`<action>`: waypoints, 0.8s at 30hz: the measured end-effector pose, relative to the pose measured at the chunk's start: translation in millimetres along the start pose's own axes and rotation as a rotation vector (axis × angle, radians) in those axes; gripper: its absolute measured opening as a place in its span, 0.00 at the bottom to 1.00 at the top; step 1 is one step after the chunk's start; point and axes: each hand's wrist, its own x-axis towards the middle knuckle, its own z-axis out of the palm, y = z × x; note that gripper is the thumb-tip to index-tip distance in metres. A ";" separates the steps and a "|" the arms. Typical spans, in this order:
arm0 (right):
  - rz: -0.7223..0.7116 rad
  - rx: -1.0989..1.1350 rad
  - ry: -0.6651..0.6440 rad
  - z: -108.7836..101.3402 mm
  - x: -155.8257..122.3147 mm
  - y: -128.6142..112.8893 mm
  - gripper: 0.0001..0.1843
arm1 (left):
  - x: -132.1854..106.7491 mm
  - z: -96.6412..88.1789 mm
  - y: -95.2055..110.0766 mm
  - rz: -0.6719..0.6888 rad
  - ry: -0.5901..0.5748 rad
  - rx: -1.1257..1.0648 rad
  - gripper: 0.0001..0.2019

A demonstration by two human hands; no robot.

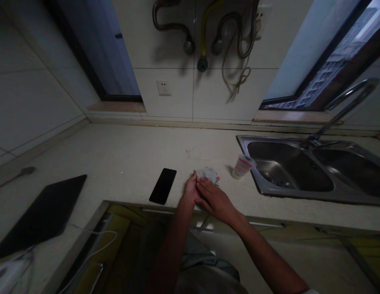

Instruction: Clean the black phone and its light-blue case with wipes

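My left hand [191,188] is palm up over the counter near its front edge, cradling a white, crumpled, thin sheet or wrapper [208,174]. Its thumb points away from me, and fingertips show beyond the far right side of the sheet. Flat across the left palm lies my right hand [216,200], fingers stretched out and touching the near edge of the white sheet. What lies under the right fingers is hidden. A black smartphone [163,186] rests left of my hands. To their right stands a translucent plastic cup [242,166] with pink print, slightly tilted in view.
A double steel sink [290,165] with a tall faucet [339,110] is set into the counter [122,151] at right. At left lies a dark flat panel [43,216], with a white cable [101,232] hanging nearby. Pipes [203,41] and a socket [163,87] are on the wall.
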 end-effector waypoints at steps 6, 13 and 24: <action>-0.060 0.047 0.008 -4.5 -21.9 -11.4 0.22 | -3.2 9.9 4.1 0.021 0.089 0.004 0.30; 0.141 0.087 0.085 -14.6 -31.3 -16.8 0.18 | -5.7 5.5 5.5 0.087 0.061 -0.015 0.29; 0.186 -0.002 0.138 -17.1 -52.8 8.1 0.11 | -5.1 5.7 7.3 0.107 0.080 -0.064 0.28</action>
